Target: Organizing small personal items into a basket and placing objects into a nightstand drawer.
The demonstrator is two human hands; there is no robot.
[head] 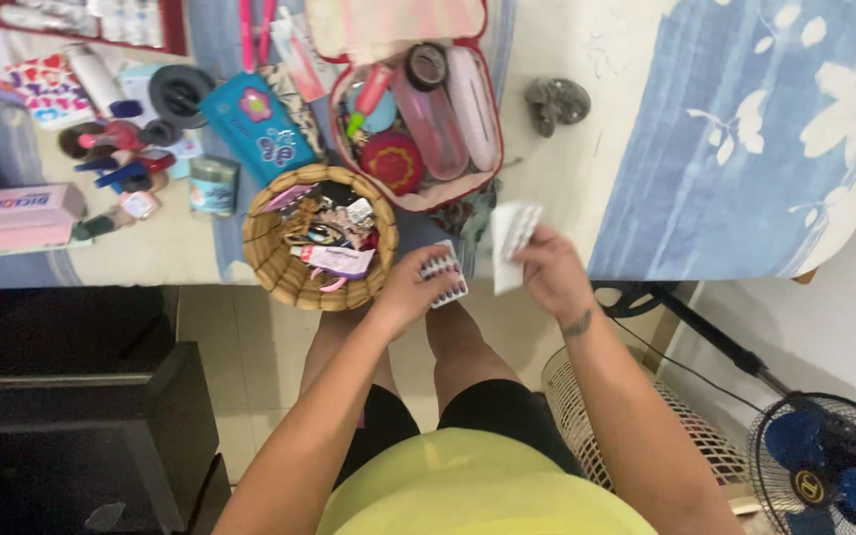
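Observation:
My left hand (410,289) holds a small blister pack of pills (444,272) just in front of the bed's edge, beside a round woven basket (277,266) filled with small packets and trinkets. A white blister sheet (510,241), tilted upright, is pinched in my right hand (550,275) a little to the right. Both hands hover over my knees near the mattress edge. Behind them lies an open red-trimmed pouch (468,178) holding a pink case, a red round tin and other small items.
A teal wallet (255,127), a small tin (213,185), cosmetics and pink boxes (14,218) lie on the bed at left. A grey knotted object (557,102) sits right of the pouch. A standing fan (829,466) and white wire basket (587,396) stand at lower right; dark furniture (71,416) at left.

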